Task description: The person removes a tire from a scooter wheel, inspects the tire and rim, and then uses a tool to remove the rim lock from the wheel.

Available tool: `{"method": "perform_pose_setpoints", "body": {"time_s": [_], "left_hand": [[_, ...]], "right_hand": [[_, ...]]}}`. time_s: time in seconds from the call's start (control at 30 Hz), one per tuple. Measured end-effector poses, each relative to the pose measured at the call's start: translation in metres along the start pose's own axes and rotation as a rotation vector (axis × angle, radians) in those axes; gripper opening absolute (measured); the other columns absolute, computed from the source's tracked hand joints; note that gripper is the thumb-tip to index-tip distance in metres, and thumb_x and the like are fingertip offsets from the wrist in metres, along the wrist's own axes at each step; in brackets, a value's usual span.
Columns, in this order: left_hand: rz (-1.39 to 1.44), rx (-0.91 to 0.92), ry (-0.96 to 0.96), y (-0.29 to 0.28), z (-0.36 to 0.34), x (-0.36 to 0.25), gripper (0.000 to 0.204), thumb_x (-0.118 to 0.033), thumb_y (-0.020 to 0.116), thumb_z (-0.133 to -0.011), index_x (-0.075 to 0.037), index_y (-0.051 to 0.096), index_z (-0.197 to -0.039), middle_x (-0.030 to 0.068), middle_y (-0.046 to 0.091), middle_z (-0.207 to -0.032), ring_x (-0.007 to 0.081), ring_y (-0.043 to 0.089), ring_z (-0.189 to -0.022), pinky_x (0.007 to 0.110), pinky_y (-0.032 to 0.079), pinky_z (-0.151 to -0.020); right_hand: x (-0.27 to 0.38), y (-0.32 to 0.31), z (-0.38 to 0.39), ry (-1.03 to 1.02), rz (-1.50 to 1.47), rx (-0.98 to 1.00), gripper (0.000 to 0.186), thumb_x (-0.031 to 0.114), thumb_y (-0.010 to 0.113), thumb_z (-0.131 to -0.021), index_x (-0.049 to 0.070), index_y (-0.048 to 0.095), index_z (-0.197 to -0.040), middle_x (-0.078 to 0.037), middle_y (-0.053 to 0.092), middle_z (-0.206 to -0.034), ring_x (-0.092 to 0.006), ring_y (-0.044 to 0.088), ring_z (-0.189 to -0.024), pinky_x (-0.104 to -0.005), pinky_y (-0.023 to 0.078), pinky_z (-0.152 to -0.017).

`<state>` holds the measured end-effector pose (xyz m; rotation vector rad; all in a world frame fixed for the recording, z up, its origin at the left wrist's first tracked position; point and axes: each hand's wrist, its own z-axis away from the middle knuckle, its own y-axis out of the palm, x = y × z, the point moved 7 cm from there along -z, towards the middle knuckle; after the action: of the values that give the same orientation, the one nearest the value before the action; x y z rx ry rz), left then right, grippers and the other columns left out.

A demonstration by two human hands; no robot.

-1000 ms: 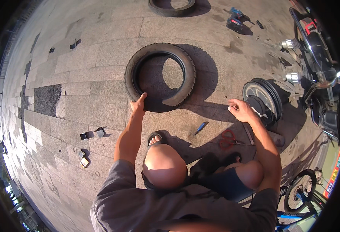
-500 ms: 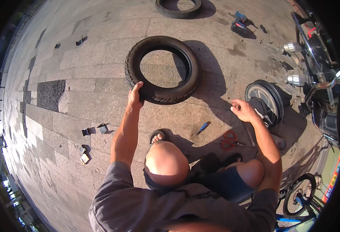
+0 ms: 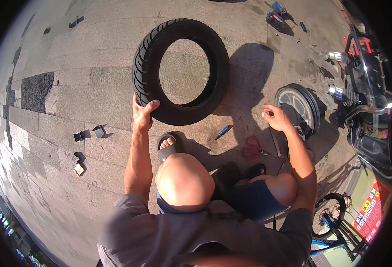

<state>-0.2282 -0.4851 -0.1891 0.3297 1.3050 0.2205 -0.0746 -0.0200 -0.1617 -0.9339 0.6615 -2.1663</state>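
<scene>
Tyre [image 3: 178,115] edge fills the left hand's [image 3: 142,115] grip, open paving [image 3: 205,127] reaching toward the half-open right hand [image 3: 276,118].

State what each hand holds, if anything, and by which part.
The left hand grips the black tire at its lower-left edge. The right hand appears to hold nothing.

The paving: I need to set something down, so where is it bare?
Bare: between the tire and the dark paving patch, above the small dark pieces; also between the tire and the drill. Crowded: beside the right hand, with the wheel, red-handled scissors and blue-handled tool.
</scene>
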Motion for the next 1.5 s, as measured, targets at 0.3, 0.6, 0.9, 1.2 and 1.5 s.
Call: {"method": "perform_pose_setpoints", "body": {"time_s": [0.3,0.6,0.9,1.2,1.5], "left_hand": [[-0.367,0.321,0.041,0.044,0.007,-0.035,0.092,-0.018,0.090,-0.056,0.003,0.044,-0.133,0.0115,0.057,-0.119,0.0207,0.054,-0.112,0.036,0.043,-0.099],[-0.833,0.582,0.192,0.015,-0.004,-0.045,0.109,-0.018,0.094,-0.053,-0.005,0.036,-0.146,0.0141,0.047,-0.134,0.0300,0.048,-0.127,0.042,0.040,-0.108],[-0.906,0.507,-0.136,-0.040,-0.015,-0.031,0.089,-0.002,0.087,-0.062,-0.007,0.045,-0.139,0.0078,0.058,-0.127,0.0218,0.053,-0.119,0.037,0.045,-0.101],[-0.635,-0.068,-0.156,-0.126,-0.014,0.005,0.069,-0.014,0.083,-0.076,-0.007,0.049,-0.135,0.0135,0.060,-0.123,0.0243,0.062,-0.105,0.037,0.053,-0.086],[-0.722,0.036,-0.194,-0.084,0.071,0.033,0.051,-0.024,0.078,-0.080,-0.001,0.060,-0.123,0.0113,0.066,-0.111,0.0188,0.063,-0.094,0.034,0.051,-0.083]], "right_hand": [[0.007,-0.022,-0.019,-0.044,-0.233,-0.199,0.070,0.015,0.072,-0.085,0.018,0.039,-0.147,-0.014,0.054,-0.137,-0.0210,0.062,-0.103,-0.0350,0.053,-0.085],[0.005,-0.027,-0.032,-0.079,-0.341,-0.065,0.096,0.006,0.077,-0.075,0.007,0.020,-0.152,-0.019,0.048,-0.141,-0.0250,0.052,-0.125,-0.0373,0.048,-0.094],[0.080,-0.024,-0.011,-0.284,-0.271,0.080,0.099,0.013,0.086,-0.066,0.000,0.033,-0.148,-0.016,0.051,-0.140,-0.0236,0.049,-0.128,-0.0348,0.038,-0.108],[0.180,-0.024,0.012,-0.600,-0.026,-0.107,0.092,0.031,0.088,-0.062,-0.002,0.045,-0.137,-0.021,0.060,-0.126,-0.0326,0.057,-0.119,-0.0383,0.044,-0.103],[0.229,-0.014,0.032,-0.595,-0.025,-0.206,0.086,0.027,0.087,-0.063,-0.003,0.047,-0.132,-0.020,0.061,-0.121,-0.0297,0.061,-0.113,-0.0380,0.047,-0.098]]}}
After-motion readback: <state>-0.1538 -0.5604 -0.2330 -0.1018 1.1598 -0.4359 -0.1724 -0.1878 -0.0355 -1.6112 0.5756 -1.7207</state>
